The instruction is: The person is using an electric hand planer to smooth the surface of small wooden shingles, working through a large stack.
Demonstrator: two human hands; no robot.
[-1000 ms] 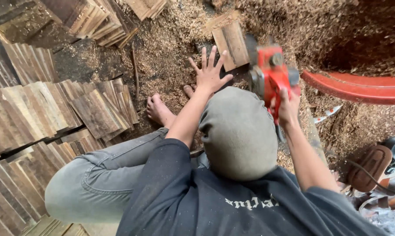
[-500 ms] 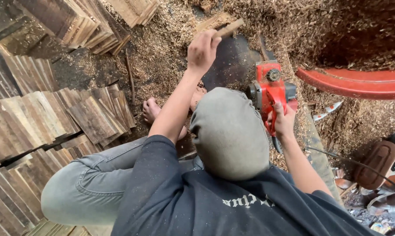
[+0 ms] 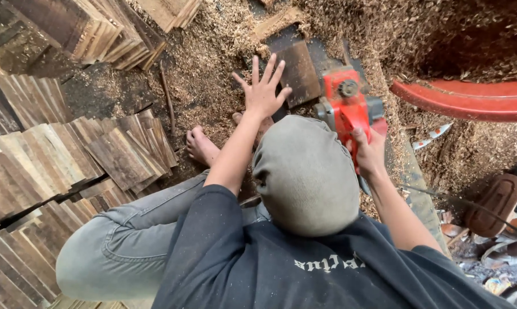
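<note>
On the sawdust-covered ground [image 3: 212, 63], a person in a dark shirt [image 3: 304, 269] and grey trousers [image 3: 121, 246] sits low, head wrapped in a grey cloth [image 3: 304, 171], one bare foot [image 3: 200, 146] resting on the shavings. Stacks of short wooden slats [image 3: 69, 154] lie spread at the left of the view, well apart from the hands. A red curved rim [image 3: 470, 100] crosses the upper right. The red power planer [image 3: 347, 106] sits just beyond the head, beside a dark wooden board [image 3: 298, 71]. The right hand [image 3: 368, 153] is clamped on the planer's rear handle, fingers wrapped around it. The left hand [image 3: 262, 88] is raised with fingers spread wide apart, holding nothing, just beside the board's near edge; contact cannot be told.
</note>
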